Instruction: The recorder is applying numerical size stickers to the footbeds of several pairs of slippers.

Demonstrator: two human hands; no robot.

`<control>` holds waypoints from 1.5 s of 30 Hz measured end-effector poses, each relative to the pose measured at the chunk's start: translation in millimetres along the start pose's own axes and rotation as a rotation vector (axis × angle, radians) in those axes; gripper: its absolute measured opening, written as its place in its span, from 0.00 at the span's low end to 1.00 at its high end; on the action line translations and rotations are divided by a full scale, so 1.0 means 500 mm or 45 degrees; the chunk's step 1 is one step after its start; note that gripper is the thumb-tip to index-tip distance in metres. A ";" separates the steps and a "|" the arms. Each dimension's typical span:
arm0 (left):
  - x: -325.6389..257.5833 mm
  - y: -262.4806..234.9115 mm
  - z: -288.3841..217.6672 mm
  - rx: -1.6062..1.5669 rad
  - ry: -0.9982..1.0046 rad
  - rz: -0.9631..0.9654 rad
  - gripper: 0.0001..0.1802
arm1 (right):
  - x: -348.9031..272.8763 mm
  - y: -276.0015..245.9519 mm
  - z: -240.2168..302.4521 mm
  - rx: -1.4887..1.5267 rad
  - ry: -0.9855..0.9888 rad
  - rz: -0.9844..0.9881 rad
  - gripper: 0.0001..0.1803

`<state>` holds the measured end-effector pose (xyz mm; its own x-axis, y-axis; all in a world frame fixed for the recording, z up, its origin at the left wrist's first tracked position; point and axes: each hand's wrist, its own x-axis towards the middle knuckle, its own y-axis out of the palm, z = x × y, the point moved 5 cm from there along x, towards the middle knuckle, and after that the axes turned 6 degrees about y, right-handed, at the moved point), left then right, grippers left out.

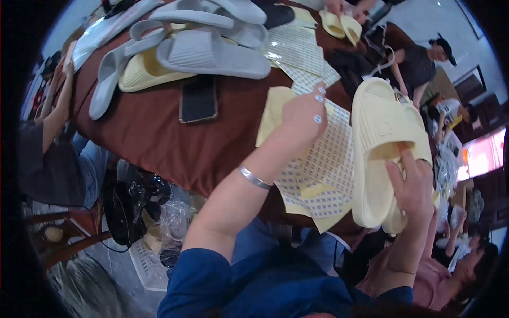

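One wide tabletop [151, 132] under a brown cloth is the biggest thing here, going from the upper left to the middle right of the frame. A pile of grey slide sandals [222, 55] sits on it at the upper left, with a yellow sandal [151, 71] poking out at the bottom. The pile looks wobbly to me, so a bump to the cloth could make one slip down.

At the right of the frame is a pale yellow slide sandal [371, 175], held up on end, with another one partly hidden behind it. Beside it, in the middle right, lie sticker sheets [331, 143], loose and messy on top of each other. A brush from an arm could push the lowest ones off the edge.

The right hand [416, 185] grips the front sandal, with fingers in its opening. If that hold is loose, I think the sandals could slide apart and drop. The left hand [305, 116] is bent over the sheets; its fingertips are hidden, so I cannot tell if they pinch anything. A dark phone [199, 100] lies just below the pile.

Smallest are the round stickers [317, 118] on the left hand. They could stick crooked, or fall off, if they rub on something.
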<state>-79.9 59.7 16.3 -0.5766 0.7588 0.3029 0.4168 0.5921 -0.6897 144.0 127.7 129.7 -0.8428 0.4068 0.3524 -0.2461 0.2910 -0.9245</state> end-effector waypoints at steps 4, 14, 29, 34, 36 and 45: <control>-0.022 0.038 0.002 -0.262 0.341 -0.116 0.23 | 0.083 -0.029 0.098 -0.002 -0.263 -0.094 0.17; -0.052 0.056 0.000 -0.970 0.214 -0.183 0.13 | 0.329 -0.077 0.480 0.153 -1.310 -0.661 0.10; -0.033 0.074 -0.042 -0.100 0.306 0.141 0.31 | 0.520 -0.210 0.736 0.194 -1.238 -0.338 0.22; -0.051 0.050 -0.008 0.155 0.252 0.118 0.24 | 0.504 -0.105 0.605 -0.032 -1.044 -0.229 0.16; -0.026 0.065 -0.007 0.150 0.186 0.231 0.14 | 0.501 -0.049 0.500 -0.249 -0.896 -0.169 0.08; 0.006 0.051 0.038 0.112 0.391 0.075 0.22 | 0.236 -0.037 -0.052 -0.165 -0.452 -0.194 0.13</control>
<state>-84.4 71.9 -12.7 -0.3084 0.8455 0.4359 0.3732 0.5290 -0.7621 61.6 192.8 192.2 -0.9199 0.0333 0.3907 -0.3373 0.4410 -0.8317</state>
